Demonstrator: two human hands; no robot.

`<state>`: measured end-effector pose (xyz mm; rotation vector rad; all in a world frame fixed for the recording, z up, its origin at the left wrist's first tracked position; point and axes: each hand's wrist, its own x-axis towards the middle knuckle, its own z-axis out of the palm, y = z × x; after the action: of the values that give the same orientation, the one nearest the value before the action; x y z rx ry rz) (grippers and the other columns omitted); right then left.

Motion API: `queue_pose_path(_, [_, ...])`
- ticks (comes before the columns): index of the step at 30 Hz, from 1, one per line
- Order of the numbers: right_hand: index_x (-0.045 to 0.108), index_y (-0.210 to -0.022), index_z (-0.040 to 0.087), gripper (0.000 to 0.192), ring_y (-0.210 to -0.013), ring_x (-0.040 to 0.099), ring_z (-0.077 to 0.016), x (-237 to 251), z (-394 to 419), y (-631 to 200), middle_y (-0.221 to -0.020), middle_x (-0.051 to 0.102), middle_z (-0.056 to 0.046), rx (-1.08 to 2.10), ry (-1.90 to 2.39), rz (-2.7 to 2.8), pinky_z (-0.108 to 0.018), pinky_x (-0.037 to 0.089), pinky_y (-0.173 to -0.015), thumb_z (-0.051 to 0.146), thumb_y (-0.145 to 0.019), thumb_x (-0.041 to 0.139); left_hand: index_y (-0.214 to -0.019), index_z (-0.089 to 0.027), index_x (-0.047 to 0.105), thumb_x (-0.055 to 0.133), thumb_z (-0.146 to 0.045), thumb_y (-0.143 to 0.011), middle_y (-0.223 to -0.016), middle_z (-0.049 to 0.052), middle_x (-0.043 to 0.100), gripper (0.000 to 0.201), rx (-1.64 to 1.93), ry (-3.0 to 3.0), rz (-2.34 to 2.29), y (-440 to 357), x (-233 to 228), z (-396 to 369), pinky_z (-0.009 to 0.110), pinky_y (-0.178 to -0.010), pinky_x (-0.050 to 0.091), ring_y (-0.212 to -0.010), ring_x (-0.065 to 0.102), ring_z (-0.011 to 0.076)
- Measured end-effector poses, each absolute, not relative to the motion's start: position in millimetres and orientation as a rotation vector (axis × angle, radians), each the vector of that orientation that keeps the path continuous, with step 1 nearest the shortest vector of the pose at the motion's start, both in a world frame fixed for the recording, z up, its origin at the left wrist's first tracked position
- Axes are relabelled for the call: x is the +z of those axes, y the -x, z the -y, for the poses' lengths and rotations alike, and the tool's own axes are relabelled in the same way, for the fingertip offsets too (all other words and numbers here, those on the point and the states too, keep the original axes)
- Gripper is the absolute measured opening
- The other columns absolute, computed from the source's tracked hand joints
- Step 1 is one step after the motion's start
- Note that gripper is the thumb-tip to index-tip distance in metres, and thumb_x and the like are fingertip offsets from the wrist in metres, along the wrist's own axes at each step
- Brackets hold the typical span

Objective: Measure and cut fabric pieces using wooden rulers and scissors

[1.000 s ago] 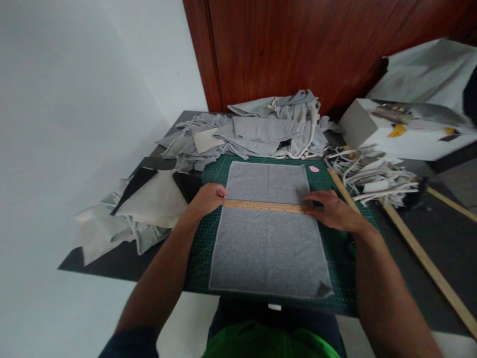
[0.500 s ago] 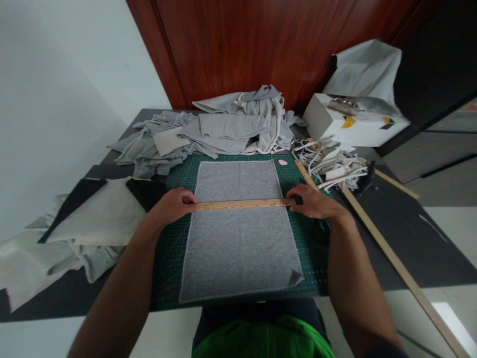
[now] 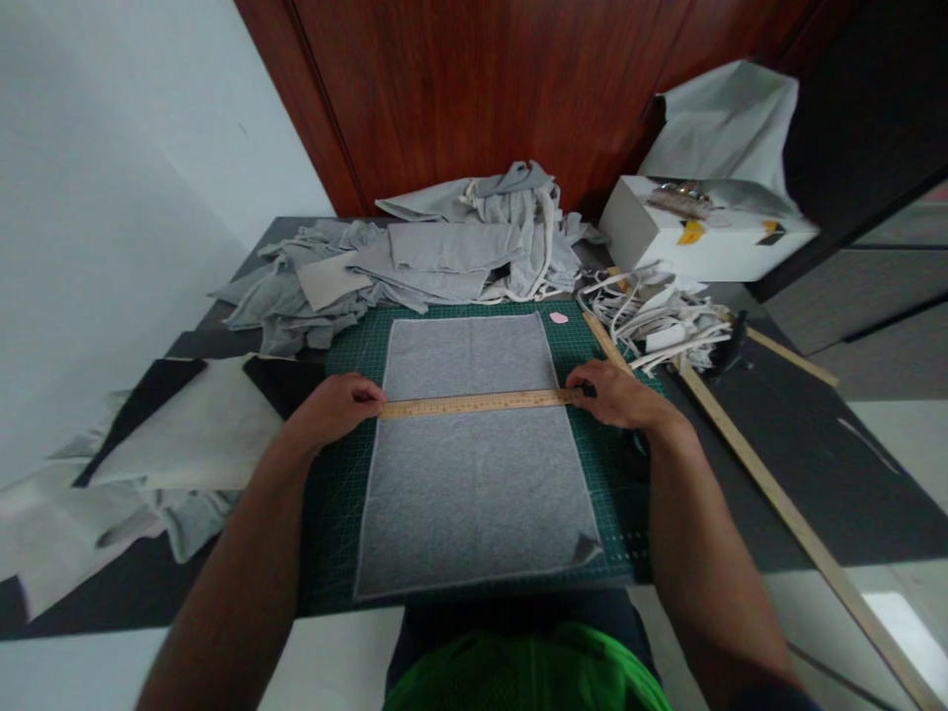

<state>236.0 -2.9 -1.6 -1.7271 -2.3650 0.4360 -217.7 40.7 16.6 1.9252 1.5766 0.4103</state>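
The left hand [image 3: 337, 407] and right hand [image 3: 614, 395] each pinched an end of the wooden ruler [image 3: 478, 403] lying between them across the grey cloth [image 3: 474, 474]; uneven pressure could have skewed it.

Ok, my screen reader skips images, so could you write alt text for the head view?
Two hands, left and right, press a wooden ruler across a rectangular grey fabric piece on a green cutting mat. Crumpled grey fabric scraps lie behind.

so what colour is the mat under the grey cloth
Dark green with a pale grid, seen in the head view: mat.
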Motion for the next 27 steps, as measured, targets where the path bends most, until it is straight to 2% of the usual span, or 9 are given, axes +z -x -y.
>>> queue_pose_path(4, [0.075, -0.093, 0.026, 0.013, -0.093, 0.07, -0.0253, -14, 1, -243, -0.095, 0.074, -0.006, 0.41, 1.691, 2.365, -0.038, 0.055, -0.087, 0.025, -0.085, 0.066, -0.069, -0.024, 0.079, 0.064, -0.023, -0.067, -0.079, 0.001, 0.078, 0.015, 0.429, -1.949, -1.579, 216, 19, -36, 0.026, -0.075, 0.053, -0.077, 0.07, 0.0186])
queue_pose_path(8, [0.076, -0.095, 0.027, 0.018, -0.09, 0.07, -0.026, -26, -2, -249, -0.093, 0.075, -0.005, 0.369, 1.636, 2.378, -0.038, 0.056, -0.084, 0.029, -0.081, 0.067, -0.071, -0.022, 0.08, 0.062, -0.018, -0.067, -0.078, 0.001, 0.078, 0.018, 0.405, -1.946, -1.603, 216, 16, -35, 0.026, -0.075, 0.053, -0.073, 0.069, 0.0175])
queue_pose_path(21, [0.076, -0.092, 0.026, 0.016, -0.086, 0.069, -0.0245, -20, 0, -243, -0.089, 0.074, -0.005, 0.384, 1.654, 2.362, -0.036, 0.055, -0.083, 0.027, -0.084, 0.062, -0.073, -0.022, 0.081, 0.066, -0.016, -0.069, -0.08, 0.002, 0.077, 0.017, 0.41, -1.96, -1.612, 218, 12, -36, 0.027, -0.077, 0.054, -0.075, 0.07, 0.0179])
queue_pose_path(27, [0.075, -0.092, 0.025, 0.014, -0.092, 0.069, -0.0246, -15, 1, -240, -0.093, 0.073, -0.005, 0.423, 1.727, 2.355, -0.035, 0.054, -0.087, 0.023, -0.082, 0.065, -0.076, -0.02, 0.082, 0.066, -0.016, -0.071, -0.08, 0.003, 0.078, 0.017, 0.355, -1.992, -1.615, 217, 14, -36, 0.027, -0.077, 0.054, -0.073, 0.07, 0.0181])
